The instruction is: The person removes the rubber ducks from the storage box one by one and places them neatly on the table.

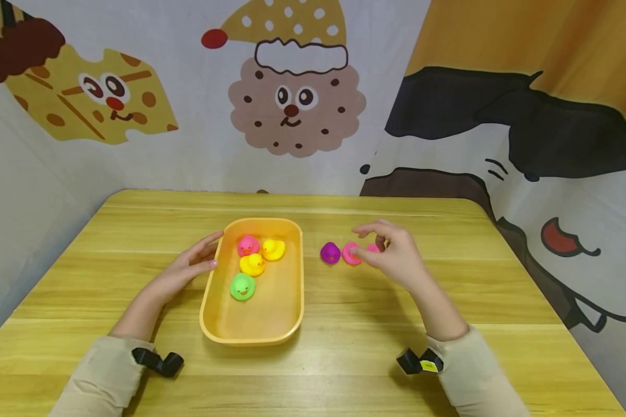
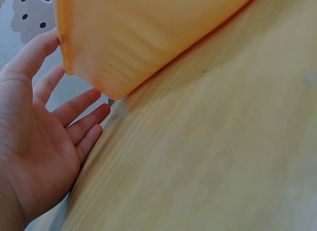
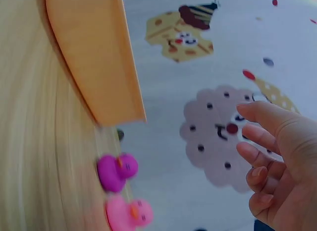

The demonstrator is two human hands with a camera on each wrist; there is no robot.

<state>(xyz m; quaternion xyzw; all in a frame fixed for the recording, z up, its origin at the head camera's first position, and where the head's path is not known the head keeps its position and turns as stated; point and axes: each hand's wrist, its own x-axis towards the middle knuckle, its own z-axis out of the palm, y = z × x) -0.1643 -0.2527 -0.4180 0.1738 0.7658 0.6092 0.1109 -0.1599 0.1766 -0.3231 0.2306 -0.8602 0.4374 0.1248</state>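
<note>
The tub looks like smooth moulded plastic with a low sheen, its outer wall showing soft ripples in the left wrist view. The ducks have a smooth, rubbery finish; whether they are rubber or soft plastic cannot be told. The table shows wood grain under a smooth, faintly shiny surface. The backdrop looks like matt printed cloth. The sleeves are matt, creased cloth, and the wrist cameras look like black plastic.

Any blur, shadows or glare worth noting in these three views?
Head: fairly crisp, with soft shadows on the table near the right hand; left wrist: table grain looks soft; right wrist: table and pink duck look slightly blurred; no strong glare in any view.
</note>
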